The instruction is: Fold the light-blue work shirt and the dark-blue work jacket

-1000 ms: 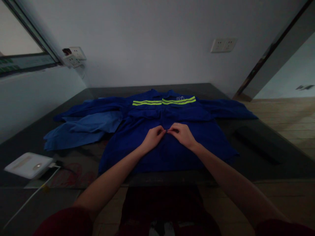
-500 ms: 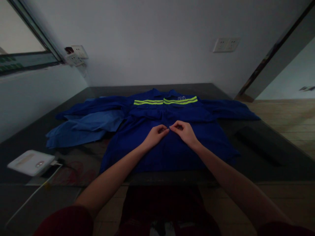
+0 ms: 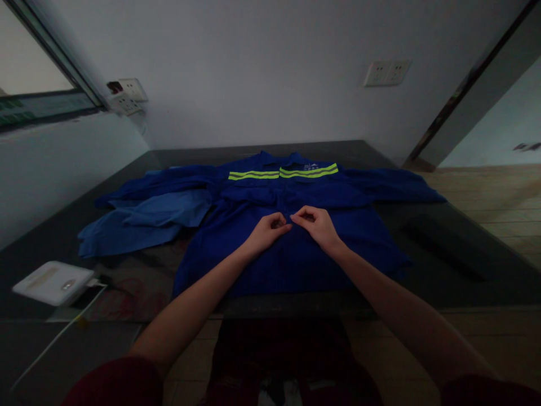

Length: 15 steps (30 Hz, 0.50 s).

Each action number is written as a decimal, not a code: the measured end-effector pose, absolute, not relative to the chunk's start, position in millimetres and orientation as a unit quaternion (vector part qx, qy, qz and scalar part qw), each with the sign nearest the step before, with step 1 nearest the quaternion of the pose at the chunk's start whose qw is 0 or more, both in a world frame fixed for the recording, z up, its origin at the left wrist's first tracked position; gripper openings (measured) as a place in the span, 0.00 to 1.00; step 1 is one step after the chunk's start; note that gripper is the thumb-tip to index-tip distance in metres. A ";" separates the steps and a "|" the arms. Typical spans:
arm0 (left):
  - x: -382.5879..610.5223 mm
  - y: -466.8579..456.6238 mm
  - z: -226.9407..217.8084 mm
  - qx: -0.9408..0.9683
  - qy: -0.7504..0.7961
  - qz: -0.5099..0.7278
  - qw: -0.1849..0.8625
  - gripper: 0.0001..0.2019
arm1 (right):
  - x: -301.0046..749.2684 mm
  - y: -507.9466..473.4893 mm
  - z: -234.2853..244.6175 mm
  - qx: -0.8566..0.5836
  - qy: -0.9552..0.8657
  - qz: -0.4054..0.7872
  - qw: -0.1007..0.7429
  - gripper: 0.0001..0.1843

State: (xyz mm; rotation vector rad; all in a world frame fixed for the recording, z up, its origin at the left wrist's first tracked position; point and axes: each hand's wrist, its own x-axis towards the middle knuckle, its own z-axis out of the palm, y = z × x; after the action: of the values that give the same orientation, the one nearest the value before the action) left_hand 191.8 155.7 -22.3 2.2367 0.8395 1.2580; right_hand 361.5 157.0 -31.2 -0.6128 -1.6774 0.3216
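A dark blue work jacket [image 3: 253, 265] lies spread face up on the table, collar at the far side, with yellow-green and grey reflective bands across its chest. Over the middle of its front, my left hand [image 3: 270, 230] is closed, the thumb and curled forefinger almost meeting; anything between them is too small to make out. Facing it, my right hand [image 3: 316, 225] pinches at the jacket's centre front, thumb and forefinger together, the pinched spot mostly hidden. A narrow gap separates the fingertips of the two hands.
Lighter blue folded cloth [image 3: 147, 223] lies by the jacket's left sleeve side. A white device [image 3: 54, 282] with a cable stands at the near left of the dark table [image 3: 338, 148]. A black oblong object [image 3: 443, 248] lies right. Wall sockets [image 3: 386, 73] are behind.
The fingertips of my left hand have parted slightly from those of my right hand. The jacket has hardly moved, and the view has tilted a little.
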 end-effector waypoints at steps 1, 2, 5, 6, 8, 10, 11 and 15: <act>191.8 155.0 -22.1 0.811 0.308 0.457 0.197 0.10 | 361.4 157.8 -31.5 -0.264 -0.725 0.151 0.618 0.12; 191.9 153.9 -22.0 0.813 0.315 0.458 0.171 0.09 | 361.4 158.7 -31.8 -0.263 -0.722 0.165 0.619 0.12; 192.8 149.2 -22.0 0.819 0.341 0.452 0.092 0.07 | 361.9 161.0 -32.0 -0.264 -0.720 0.213 0.606 0.14; 193.1 148.0 -22.2 0.819 0.347 0.450 0.075 0.07 | 362.2 161.6 -31.9 -0.266 -0.722 0.224 0.598 0.14; 193.4 147.3 -23.2 0.820 0.352 0.447 0.060 0.07 | 363.1 162.5 -31.6 -0.270 -0.727 0.234 0.586 0.15; 193.1 148.9 -24.8 0.819 0.353 0.449 0.058 0.07 | 364.2 162.9 -30.9 -0.275 -0.733 0.230 0.578 0.15; 192.7 150.3 -25.6 0.819 0.352 0.449 0.057 0.07 | 364.8 162.9 -30.5 -0.277 -0.738 0.227 0.573 0.14; 191.4 154.6 -28.1 0.820 0.343 0.455 0.050 0.07 | 367.8 163.2 -28.0 -0.276 -0.752 0.202 0.563 0.13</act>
State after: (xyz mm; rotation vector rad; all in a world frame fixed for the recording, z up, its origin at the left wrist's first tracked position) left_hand 191.4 154.6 -28.1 2.4977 1.0454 1.3842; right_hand 367.8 163.2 -28.0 -0.6487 -1.7707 0.4761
